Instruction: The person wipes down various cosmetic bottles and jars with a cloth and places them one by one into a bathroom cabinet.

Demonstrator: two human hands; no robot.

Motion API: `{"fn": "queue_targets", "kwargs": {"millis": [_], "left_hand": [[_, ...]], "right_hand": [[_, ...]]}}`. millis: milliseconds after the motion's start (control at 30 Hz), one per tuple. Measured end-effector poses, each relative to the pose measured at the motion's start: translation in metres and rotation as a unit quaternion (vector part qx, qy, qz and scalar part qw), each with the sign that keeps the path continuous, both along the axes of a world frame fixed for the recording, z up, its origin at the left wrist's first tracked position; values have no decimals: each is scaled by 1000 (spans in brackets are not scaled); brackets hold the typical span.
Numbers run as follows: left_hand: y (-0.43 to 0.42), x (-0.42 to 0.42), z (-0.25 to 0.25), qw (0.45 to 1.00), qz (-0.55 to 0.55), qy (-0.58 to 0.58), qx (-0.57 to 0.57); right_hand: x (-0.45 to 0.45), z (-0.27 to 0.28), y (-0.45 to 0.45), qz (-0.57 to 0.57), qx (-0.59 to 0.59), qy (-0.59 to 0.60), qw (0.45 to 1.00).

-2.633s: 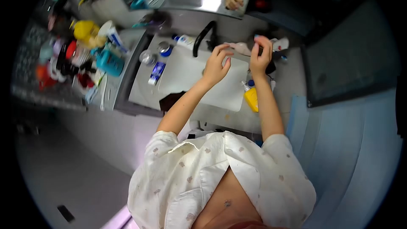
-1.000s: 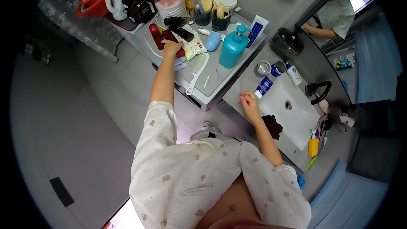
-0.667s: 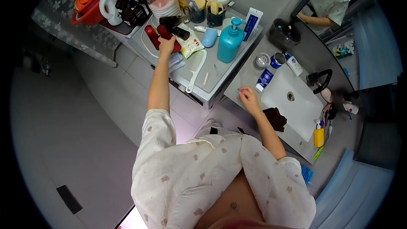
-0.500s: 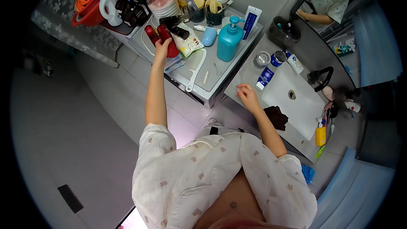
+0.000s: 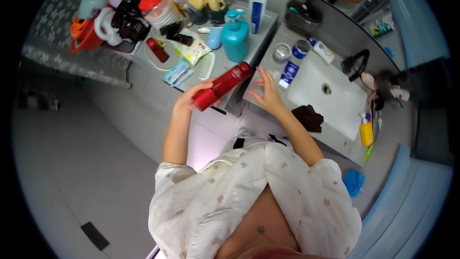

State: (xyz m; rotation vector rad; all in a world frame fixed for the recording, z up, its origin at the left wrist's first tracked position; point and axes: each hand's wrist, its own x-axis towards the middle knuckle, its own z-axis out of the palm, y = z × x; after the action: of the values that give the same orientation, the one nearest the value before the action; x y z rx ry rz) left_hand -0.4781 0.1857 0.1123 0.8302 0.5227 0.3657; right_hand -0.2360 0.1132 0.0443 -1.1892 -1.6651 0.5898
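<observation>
A shiny red cosmetic bottle [image 5: 224,85] lies across the fingers of my left hand [image 5: 194,97], held near its lower end and tilted up to the right. My right hand [image 5: 269,91] is beside the bottle's upper end, fingers spread, holding nothing. Behind the bottle, on the washing machine top [image 5: 189,74], are a white comb [image 5: 206,65] and a teal pump bottle [image 5: 235,38]. A smaller red bottle [image 5: 157,50] stays farther left, near a wet-wipe pack [image 5: 194,48] and a blue packet [image 5: 178,73].
To the right is a white sink [image 5: 342,110] with a black faucet [image 5: 357,64]. A dark brown cloth [image 5: 307,118] lies on the counter's front edge. A glass jar [image 5: 281,52] and a blue-and-white tube [image 5: 289,74] stand behind my right hand. A white-and-blue tube [image 5: 257,14] stands upright at the back.
My left hand has lifted the larger red bottle off the washing machine top and brought it nearer and to the right. My right hand has opened its fingers and shifted slightly toward the bottle.
</observation>
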Motion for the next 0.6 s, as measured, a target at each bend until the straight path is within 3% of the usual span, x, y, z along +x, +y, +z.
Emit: {"fn": "queue_targets", "kwargs": {"millis": [67, 200, 233, 367, 467, 533, 600], "left_hand": [[-2, 30, -9, 987, -109, -71, -90], [-1, 91, -34, 971, -219, -33, -87], [-13, 115, -20, 981, -174, 19, -83], [-34, 183, -45, 980, -177, 42, -84], [-64, 224, -68, 987, -152, 54, 6], [-94, 259, -77, 977, -30, 85, 194], [-114, 298, -82, 973, 14, 47, 227]], "right_hand": [[10, 7, -9, -60, 55, -12, 997], [59, -2, -37, -73, 30, -23, 997], [74, -6, -47, -84, -10, 7, 996], [132, -26, -87, -114, -97, 73, 986], [171, -34, -113, -118, -142, 105, 977], [191, -44, -124, -128, -151, 134, 971], [209, -54, -130, -139, -162, 123, 969]]}}
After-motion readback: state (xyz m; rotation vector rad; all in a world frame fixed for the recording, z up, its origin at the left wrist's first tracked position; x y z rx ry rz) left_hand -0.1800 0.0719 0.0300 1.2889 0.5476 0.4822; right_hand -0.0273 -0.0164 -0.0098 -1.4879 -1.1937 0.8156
